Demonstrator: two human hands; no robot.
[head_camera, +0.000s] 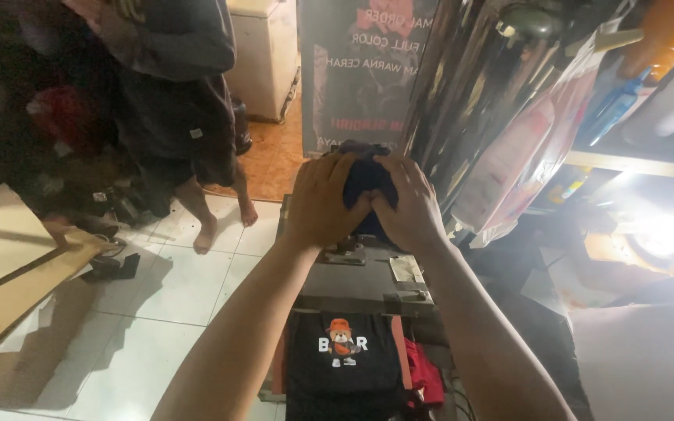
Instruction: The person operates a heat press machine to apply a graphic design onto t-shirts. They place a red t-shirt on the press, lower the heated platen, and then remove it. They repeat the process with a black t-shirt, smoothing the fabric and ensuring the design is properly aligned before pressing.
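My left hand [323, 201] and my right hand [409, 204] sit side by side, both wrapped over a dark blue padded handle [367, 181] at the top of a grey heat press machine [352, 282]. Below my forearms, a black T-shirt [343, 355] with a printed bear in an orange hat lies flat on the press's lower plate. A red cloth [424, 374] is bunched beside the shirt on its right.
Another person [181, 101] in dark clothes stands barefoot on the white tile floor [157, 312] at the left. Wooden boards [9, 273] lie at far left. Shiny foil rolls [470, 86] and a dark poster [352, 70] stand behind the press. Cluttered shelves [633, 156] are at right.
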